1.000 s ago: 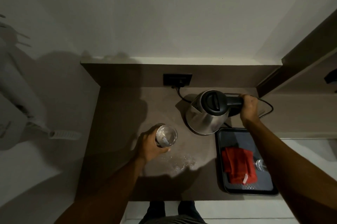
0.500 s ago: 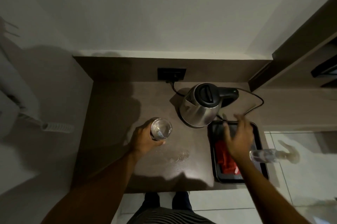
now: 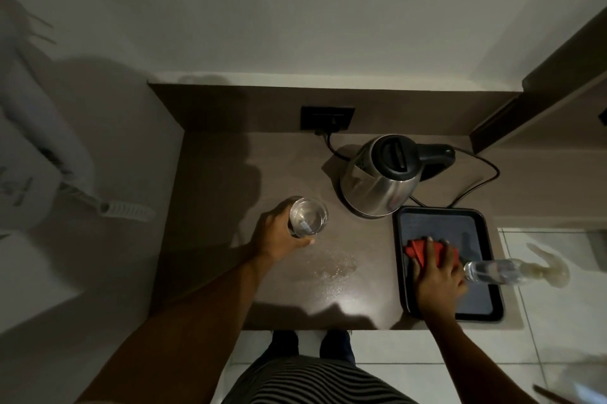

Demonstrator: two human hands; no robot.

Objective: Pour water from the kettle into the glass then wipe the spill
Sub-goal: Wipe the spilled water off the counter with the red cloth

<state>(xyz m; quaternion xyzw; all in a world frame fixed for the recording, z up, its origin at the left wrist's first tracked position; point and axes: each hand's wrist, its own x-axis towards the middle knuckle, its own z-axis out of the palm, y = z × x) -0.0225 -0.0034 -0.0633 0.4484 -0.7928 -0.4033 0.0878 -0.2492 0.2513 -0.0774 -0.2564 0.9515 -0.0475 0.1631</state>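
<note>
A steel kettle [image 3: 381, 180] with a black lid and handle stands on its base at the back of the brown counter [image 3: 223, 180]. My left hand [image 3: 276, 236] wraps the clear glass [image 3: 308, 216], which stands upright on the counter with water in it. A patch of spilled water drops [image 3: 335, 267] lies in front of the glass. My right hand [image 3: 438, 275] rests on the red cloth [image 3: 417, 250] in the black tray [image 3: 492, 305], fingers closing over it; the cloth still lies on the tray.
A clear spray bottle [image 3: 502, 272] lies across the tray's right side, its nozzle past the counter edge. The kettle's cord [image 3: 483, 180] runs to a black wall socket [image 3: 327, 118]. A white wall-mounted hair dryer with coiled cord [image 3: 128, 209] hangs at left.
My right hand let go of the kettle handle, crossed down to the tray and came onto the red cloth. My left hand kept hold of the glass.
</note>
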